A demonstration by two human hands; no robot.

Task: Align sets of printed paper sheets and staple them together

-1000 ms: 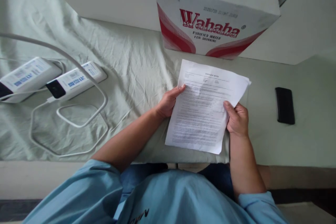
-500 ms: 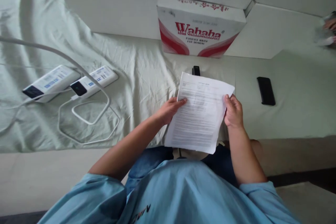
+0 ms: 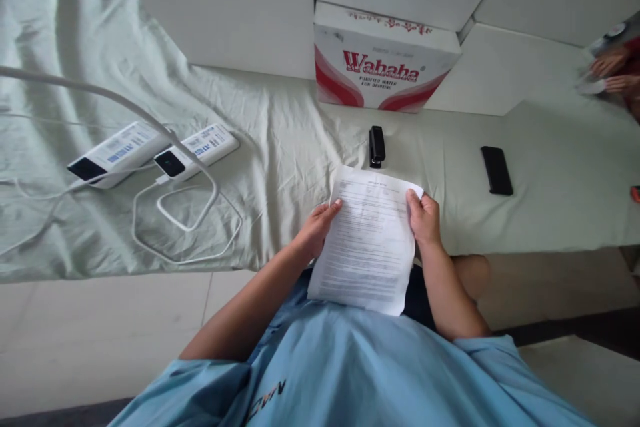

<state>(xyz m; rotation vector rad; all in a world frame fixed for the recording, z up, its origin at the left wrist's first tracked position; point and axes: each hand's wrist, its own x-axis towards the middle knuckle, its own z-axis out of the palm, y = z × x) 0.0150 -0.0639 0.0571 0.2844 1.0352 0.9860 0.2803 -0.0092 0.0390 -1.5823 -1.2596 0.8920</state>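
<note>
Printed paper (image 3: 367, 243) is held up over my lap, near the table's front edge; whether it is one sheet or a stack I cannot tell. My left hand (image 3: 320, 225) grips its left edge, thumb on top and fingers behind. On the opposite edge, close to the upper right corner, my right hand (image 3: 425, 217) pinches the paper the same way. A black stapler (image 3: 377, 147) lies on the cloth just beyond the paper's top edge, touched by neither hand.
A white and red Wahaha water carton (image 3: 383, 60) stands behind the stapler. To the right lies a black phone (image 3: 497, 171). Two white power banks (image 3: 197, 150) with looping white cables (image 3: 187, 260) rest at left on the green cloth (image 3: 280, 147). Another person's hands (image 3: 615, 70) show at far right.
Both hands have drawn the paper back toward my body and lower. The stapler, partly covered before, now shows whole. The view has shifted slightly, bringing another person's hands further in.
</note>
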